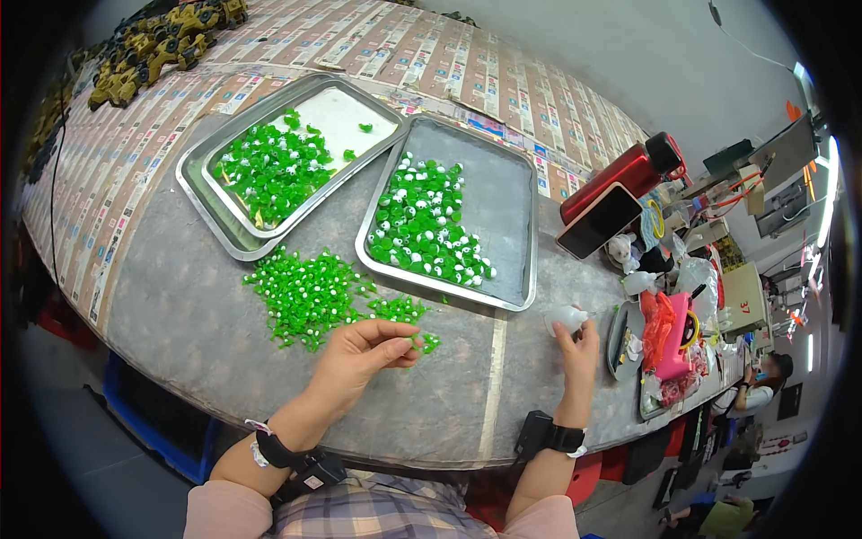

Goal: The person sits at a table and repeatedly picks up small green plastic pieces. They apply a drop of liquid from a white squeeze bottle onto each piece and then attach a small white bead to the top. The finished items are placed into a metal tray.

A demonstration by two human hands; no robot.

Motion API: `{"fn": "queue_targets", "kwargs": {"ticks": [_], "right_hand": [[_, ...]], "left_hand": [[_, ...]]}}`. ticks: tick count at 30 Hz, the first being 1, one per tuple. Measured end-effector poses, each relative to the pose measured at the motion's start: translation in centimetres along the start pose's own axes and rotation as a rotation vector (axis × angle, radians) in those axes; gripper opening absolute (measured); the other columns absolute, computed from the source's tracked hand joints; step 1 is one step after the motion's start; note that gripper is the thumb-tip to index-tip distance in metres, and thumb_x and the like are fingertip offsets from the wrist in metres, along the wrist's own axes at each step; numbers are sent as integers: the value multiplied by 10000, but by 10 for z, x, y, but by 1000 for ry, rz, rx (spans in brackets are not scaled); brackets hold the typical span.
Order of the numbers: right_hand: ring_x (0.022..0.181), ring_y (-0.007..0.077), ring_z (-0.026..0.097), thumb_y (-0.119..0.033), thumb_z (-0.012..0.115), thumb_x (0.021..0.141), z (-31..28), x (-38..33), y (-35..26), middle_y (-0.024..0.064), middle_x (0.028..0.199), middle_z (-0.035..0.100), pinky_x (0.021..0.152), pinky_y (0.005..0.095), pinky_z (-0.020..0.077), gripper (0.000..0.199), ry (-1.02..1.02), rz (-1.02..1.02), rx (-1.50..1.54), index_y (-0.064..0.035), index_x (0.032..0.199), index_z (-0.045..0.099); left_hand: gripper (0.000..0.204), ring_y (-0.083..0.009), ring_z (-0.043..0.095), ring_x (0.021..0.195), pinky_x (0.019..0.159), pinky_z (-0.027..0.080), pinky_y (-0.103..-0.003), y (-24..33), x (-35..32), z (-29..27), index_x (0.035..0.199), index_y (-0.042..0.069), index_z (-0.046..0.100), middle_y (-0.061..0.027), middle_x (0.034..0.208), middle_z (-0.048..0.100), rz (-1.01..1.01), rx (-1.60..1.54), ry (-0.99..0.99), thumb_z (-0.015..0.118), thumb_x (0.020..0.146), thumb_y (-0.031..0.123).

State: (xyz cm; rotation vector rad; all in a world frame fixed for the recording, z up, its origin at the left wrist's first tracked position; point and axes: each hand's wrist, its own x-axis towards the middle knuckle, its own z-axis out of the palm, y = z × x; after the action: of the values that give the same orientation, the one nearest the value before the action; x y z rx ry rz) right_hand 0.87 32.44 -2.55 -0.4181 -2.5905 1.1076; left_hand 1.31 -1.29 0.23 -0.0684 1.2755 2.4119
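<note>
My left hand [364, 355] pinched a green piece [415, 340] beside the loose green pile [310, 296] near the counter's front edge. My right hand [579, 346], fingers closed, gripped a small white bottle [566, 318], nozzle pointing left toward the piece.

Place: a small-parts assembly workshop.
Table: a long grey table [180, 305] whose far side is lined with printed paper sheets.
Stock: metal trays [503, 180] and a loose heap of small green plastic parts [305, 296].
Finished goods: rows of yellow toy vehicles [153, 45] at the far corner.
Surroundings: another seated worker [763, 382] and bench equipment [781, 171] along the right side.
</note>
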Motion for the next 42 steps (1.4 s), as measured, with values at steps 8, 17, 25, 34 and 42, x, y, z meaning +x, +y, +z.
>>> {"fn": "queue_targets", "kwargs": {"ticks": [8, 17, 25, 34, 42], "right_hand": [[732, 109, 502, -293, 657, 709, 7, -34, -122, 42, 847, 503, 672, 207, 392, 442, 119, -208, 590, 13, 955, 455], [606, 106, 406, -480, 734, 533, 43, -59, -179, 8, 689, 422, 562, 222, 332, 588, 201, -365, 748, -34, 797, 456], [636, 154, 444, -438, 726, 565, 59, -66, -173, 33, 718, 441, 588, 287, 368, 553, 140, -490, 619, -18, 835, 487], [646, 158, 454, -397, 727, 582, 61, -66, -173, 43, 731, 445, 587, 273, 375, 534, 94, -513, 567, -14, 867, 487], [663, 161, 460, -418, 714, 594, 59, -64, -170, 43, 740, 448, 599, 276, 376, 525, 169, -493, 588, -20, 854, 490]], "left_hand": [[135, -132, 584, 690, 644, 492, -247, 0, 0, -9, 893, -6, 559, -81, 783, 595, -60, -130, -28, 555, 776, 61], [85, -134, 580, 664, 626, 493, -257, 2, -1, -11, 839, 15, 547, -62, 744, 583, -81, -259, -50, 566, 767, 57], [71, -128, 574, 660, 633, 489, -261, 1, 0, -11, 820, 27, 544, -55, 733, 580, -87, -289, -78, 570, 767, 66], [77, -126, 572, 660, 631, 487, -259, 1, 0, -11, 824, 30, 547, -52, 734, 581, -90, -288, -75, 572, 770, 80], [88, -128, 565, 642, 603, 489, -260, 0, 1, -12, 807, 39, 537, -63, 731, 578, -100, -281, -81, 575, 771, 110]]}}
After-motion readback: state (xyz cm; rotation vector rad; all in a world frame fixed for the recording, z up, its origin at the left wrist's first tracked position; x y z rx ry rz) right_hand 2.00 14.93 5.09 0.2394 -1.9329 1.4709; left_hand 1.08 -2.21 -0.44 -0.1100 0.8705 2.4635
